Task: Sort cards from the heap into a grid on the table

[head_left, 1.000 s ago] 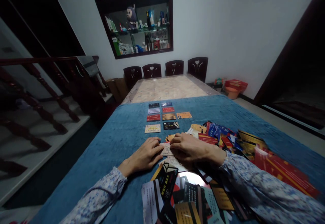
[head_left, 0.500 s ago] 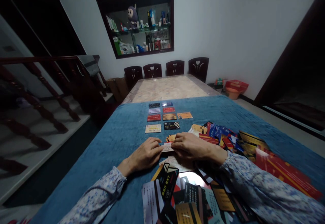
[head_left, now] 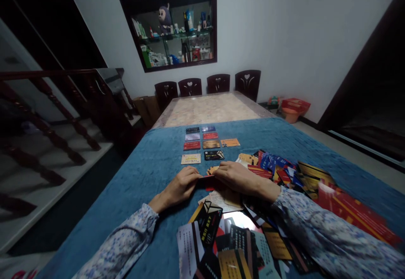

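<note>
My left hand (head_left: pixel 179 188) and right hand (head_left: pixel 237 177) pinch a red card (head_left: pixel 207 179), tilted so its face is hidden; the tabletop (head_left: pixel 142 173) lies open to the left.

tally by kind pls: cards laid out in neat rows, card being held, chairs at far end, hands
Cards in rows: 9
Held card: 1
Chairs: 4
Hands: 2, left hand, right hand
Total: 16
</note>
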Motion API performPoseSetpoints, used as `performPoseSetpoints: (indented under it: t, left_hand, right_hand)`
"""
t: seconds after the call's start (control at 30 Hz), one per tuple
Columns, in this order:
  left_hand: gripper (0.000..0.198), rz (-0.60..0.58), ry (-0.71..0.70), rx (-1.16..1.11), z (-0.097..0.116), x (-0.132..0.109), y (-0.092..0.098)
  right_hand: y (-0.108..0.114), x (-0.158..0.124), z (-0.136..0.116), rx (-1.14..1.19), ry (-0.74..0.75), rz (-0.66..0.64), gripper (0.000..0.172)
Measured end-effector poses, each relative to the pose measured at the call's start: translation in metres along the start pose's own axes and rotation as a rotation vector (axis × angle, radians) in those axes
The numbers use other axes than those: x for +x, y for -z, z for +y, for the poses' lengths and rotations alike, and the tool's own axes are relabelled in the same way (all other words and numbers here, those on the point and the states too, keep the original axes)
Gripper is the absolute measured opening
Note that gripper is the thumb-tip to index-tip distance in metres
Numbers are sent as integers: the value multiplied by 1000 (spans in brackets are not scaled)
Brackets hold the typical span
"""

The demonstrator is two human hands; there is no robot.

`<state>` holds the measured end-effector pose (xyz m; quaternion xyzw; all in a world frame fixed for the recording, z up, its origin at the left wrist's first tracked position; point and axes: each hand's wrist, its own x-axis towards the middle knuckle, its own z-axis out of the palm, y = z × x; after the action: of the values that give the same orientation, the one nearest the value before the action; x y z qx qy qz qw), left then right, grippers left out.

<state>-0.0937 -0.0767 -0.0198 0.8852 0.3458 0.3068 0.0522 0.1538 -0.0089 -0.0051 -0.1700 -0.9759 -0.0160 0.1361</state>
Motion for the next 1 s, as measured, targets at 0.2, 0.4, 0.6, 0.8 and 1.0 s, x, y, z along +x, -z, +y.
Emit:
performPoseSetpoints:
  t: [0.2,0.4,0.6,0.8,1.0]
  left_hand:
    - [24,15,112,-57,-1,-1,-3]
    - [22,55,158,-69,-5,-3,-7]
    - [22,104,184,-91,-5,-3,-9]
    - [22,121,213,-161,-2,-1,-10]
    - [23,106,251,-183,-5,-3,-12]
  right_hand:
    - [-5,1,2,85,-67,17,19]
    - [-12,0,4,98,-137,35,25]
    - [-10,-1,4,111,-221,3,21]
    - [-8,-1,3,126,-229,47,10]
    - [-10,-2,5,240,-179,203,9]
